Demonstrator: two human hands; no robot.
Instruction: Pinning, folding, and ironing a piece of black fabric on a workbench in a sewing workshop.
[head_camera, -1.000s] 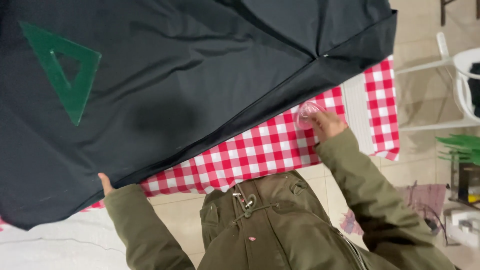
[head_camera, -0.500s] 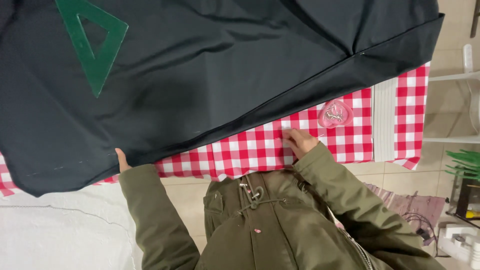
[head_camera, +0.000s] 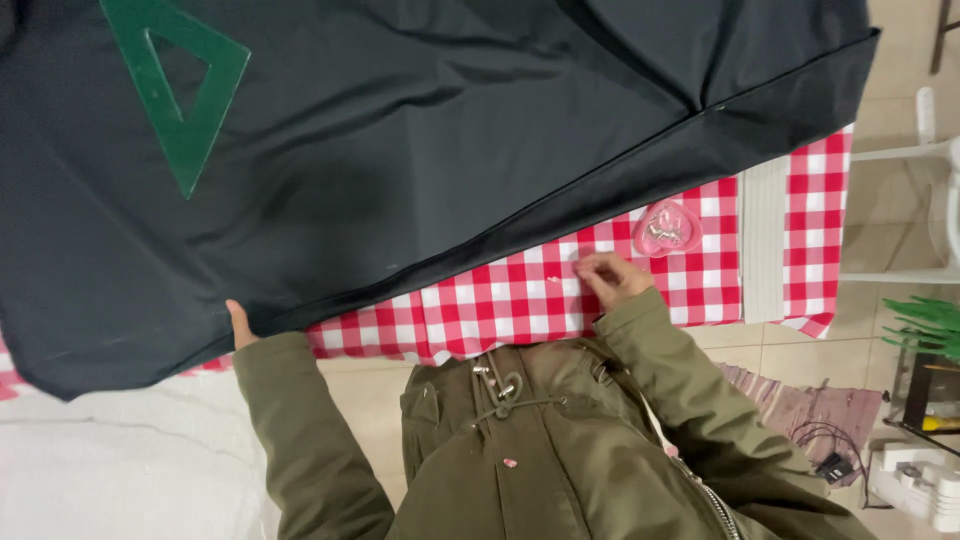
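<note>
A large black cloth (head_camera: 420, 170) lies spread over a table with a red-and-white checked tablecloth (head_camera: 520, 300). My left hand (head_camera: 238, 325) is mostly tucked under the cloth's near edge; only the thumb and wrist show. My right hand (head_camera: 610, 278) rests on the checked tablecloth with its fingers curled, pinching something too small to make out. Just beyond it sits a small clear pink heart-shaped box (head_camera: 668, 228). A green see-through triangle ruler (head_camera: 180, 90) lies on the black cloth at the upper left.
A white plastic chair (head_camera: 925, 200) stands to the right of the table. White fabric (head_camera: 110, 470) lies at the lower left. On the floor at lower right are a pinkish rag (head_camera: 800, 410), cables and a white power strip (head_camera: 915, 485).
The view has shifted so that the cloth and ruler sit further left and up. My right hand has drawn back from the heart-shaped box to the tablecloth near my body. My left hand stays at the cloth's edge.
</note>
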